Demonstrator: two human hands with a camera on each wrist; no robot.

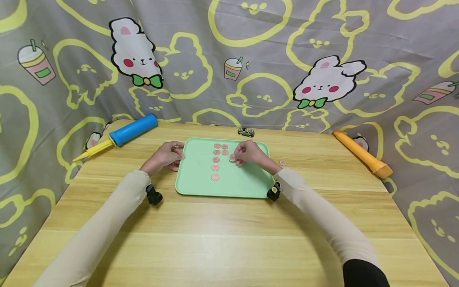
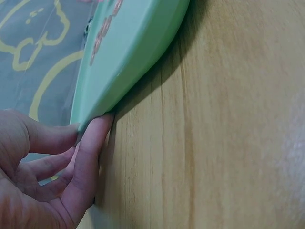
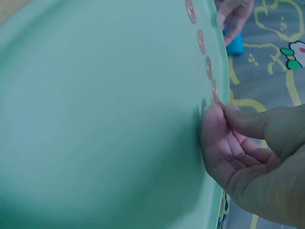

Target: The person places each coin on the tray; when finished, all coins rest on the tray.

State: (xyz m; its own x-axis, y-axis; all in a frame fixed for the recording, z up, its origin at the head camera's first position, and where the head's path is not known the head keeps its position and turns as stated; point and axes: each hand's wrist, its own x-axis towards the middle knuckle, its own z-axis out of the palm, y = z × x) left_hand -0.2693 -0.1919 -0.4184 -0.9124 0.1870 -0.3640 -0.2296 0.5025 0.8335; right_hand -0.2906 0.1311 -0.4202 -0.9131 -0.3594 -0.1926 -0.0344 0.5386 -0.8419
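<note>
Copper coins [image 1: 216,159] already lay in two short columns at the middle of the green tray [image 1: 201,187]; the right hand [image 1: 247,153] pinched another coin [image 1: 232,158] just right of them, one coin [image 1: 283,162] waited on the table [image 1: 229,239], and the left hand [image 1: 165,156] gripped the tray's left rim.

A grey fabric backdrop [image 1: 265,44] printed with yellow outlines and white rabbits is hanging behind the pale wooden bench [image 1: 222,235], filling the frame's upper half.
</note>
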